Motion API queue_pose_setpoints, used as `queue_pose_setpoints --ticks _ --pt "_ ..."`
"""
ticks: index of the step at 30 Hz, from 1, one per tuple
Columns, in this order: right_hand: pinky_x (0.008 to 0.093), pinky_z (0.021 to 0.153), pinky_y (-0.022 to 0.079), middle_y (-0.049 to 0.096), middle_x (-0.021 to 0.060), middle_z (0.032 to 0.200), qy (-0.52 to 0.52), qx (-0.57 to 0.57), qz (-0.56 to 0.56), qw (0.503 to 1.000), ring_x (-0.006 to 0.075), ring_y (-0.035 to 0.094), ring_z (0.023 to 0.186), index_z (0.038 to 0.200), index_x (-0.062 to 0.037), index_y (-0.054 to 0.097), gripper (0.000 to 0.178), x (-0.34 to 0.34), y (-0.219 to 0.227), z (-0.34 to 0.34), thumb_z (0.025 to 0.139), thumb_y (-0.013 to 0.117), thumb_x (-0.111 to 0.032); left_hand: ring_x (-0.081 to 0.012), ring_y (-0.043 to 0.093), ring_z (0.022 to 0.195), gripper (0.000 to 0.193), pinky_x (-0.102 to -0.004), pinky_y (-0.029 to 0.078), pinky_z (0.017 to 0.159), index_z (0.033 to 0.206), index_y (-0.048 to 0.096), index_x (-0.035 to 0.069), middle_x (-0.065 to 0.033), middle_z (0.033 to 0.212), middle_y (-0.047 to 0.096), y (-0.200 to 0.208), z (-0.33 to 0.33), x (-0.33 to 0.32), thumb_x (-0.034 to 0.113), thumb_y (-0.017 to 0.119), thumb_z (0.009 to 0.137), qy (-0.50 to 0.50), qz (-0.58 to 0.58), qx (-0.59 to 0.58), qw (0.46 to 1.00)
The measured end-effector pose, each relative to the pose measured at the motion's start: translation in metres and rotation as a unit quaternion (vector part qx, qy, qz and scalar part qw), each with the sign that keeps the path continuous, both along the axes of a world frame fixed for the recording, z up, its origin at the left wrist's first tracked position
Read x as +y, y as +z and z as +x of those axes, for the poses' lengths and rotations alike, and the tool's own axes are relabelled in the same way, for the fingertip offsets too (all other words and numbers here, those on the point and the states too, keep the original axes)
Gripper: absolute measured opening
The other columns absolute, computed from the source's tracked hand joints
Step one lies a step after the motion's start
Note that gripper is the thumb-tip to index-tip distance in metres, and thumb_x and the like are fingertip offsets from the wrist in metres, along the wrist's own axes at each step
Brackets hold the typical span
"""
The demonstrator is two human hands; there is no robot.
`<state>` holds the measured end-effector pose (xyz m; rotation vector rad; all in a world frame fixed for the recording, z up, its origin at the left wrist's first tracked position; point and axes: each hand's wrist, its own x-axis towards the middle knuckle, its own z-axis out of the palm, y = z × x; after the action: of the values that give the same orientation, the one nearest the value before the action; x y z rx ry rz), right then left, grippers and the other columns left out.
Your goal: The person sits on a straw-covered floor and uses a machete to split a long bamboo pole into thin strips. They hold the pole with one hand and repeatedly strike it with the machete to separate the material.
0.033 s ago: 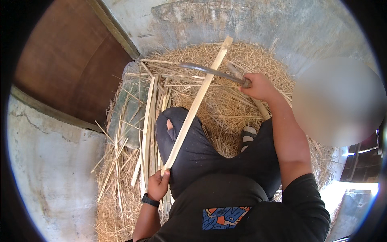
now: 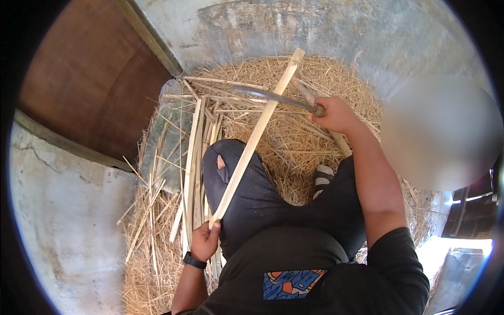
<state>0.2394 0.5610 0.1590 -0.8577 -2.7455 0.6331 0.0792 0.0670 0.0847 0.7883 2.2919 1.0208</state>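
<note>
Plainly, we have a long pale wooden strip (image 2: 251, 144), flat-faced and straight-edged, pinched at its near end in our left grip (image 2: 205, 242). It slants over the left knee of our dark trousers (image 2: 299, 220) toward the far edge of the straw (image 2: 278, 144). Our right grip (image 2: 336, 114) is wrapped round the handle of a curved blade (image 2: 290, 100), slim and dull grey, which crosses the strip nearer its far end; we cannot tell whether the 2 touch. Our hand covers most of the handle, and the blade's tip is hard to make out against the stalks. A round blur (image 2: 442, 132) hides what lies at the right. More pale strips (image 2: 193, 157) lie roughly lengthwise along the straw's left side, partly hidden by our knee, beside a dull green sheet (image 2: 174, 118) strewn with thin stalks. A round pole (image 2: 304, 93) passes behind our right grip. Stained plaster wall (image 2: 325, 26) bounds the far edge; a smooth brown panel (image 2: 89, 79) stands by the far left corner.
</note>
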Motion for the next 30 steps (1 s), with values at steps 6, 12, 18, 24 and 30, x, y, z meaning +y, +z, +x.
queue_pose_setpoints --ticks 6,12,18,24,30 --pt "0.0461 0.068 0.053 0.069 0.013 0.077 0.079 0.005 0.092 0.993 0.0304 0.067 0.071 0.098 -0.0072 0.07 0.023 -0.03 -0.004 -0.012 0.083 0.077 -0.023 -0.022 0.06 0.052 0.048 -0.0362 0.045 0.052 0.087 0.067 -0.003 -0.0136 0.059 0.061 0.006 0.011 -0.005 0.043 0.064 0.101 -0.009 -0.004 0.096 0.995" --pt "0.0445 0.079 0.057 0.074 0.019 0.098 -0.139 -0.033 -0.043 0.989 0.0335 0.072 0.088 0.116 -0.0068 0.071 0.033 0.053 -0.028 0.017 0.087 0.07 -0.024 -0.0347 0.061 0.052 0.05 -0.042 0.045 0.052 0.083 0.067 -0.002 -0.0185 0.056 0.057 -0.001 -0.005 -0.01 0.046 0.065 0.1 -0.032 -0.03 0.12 0.992" --pt "0.0428 0.076 0.057 0.074 0.0179 0.094 -0.039 0.003 -0.01 0.999 0.0308 0.072 0.084 0.113 -0.0063 0.071 0.03 -0.023 0.018 -0.001 0.086 0.071 -0.021 -0.0324 0.066 0.058 0.052 -0.0402 0.049 0.056 0.086 0.068 -0.002 -0.0191 0.064 0.064 -0.013 0.001 -0.02 0.048 0.064 0.1 0.0 0.025 0.109 0.994" --pt "0.0433 0.075 0.057 0.075 0.0153 0.093 -0.101 -0.008 0.05 0.994 0.03 0.073 0.084 0.112 -0.0045 0.071 0.031 -0.017 0.032 0.005 0.086 0.07 -0.022 -0.041 0.064 0.058 0.044 -0.0439 0.049 0.055 0.085 0.068 -0.001 -0.0214 0.064 0.064 -0.005 -0.001 -0.024 0.041 0.067 0.098 -0.041 -0.049 0.232 0.971" --pt "0.0413 0.084 0.057 0.072 0.0228 0.115 -0.307 0.041 -0.048 0.95 0.0329 0.073 0.094 0.126 0.0038 0.065 0.052 0.083 -0.059 0.032 0.085 0.073 -0.028 -0.0414 0.067 0.063 0.038 -0.0446 0.05 0.056 0.086 0.07 0.001 -0.0223 0.065 0.063 0.005 -0.011 -0.024 0.038 0.069 0.096 -0.044 -0.055 0.167 0.983"
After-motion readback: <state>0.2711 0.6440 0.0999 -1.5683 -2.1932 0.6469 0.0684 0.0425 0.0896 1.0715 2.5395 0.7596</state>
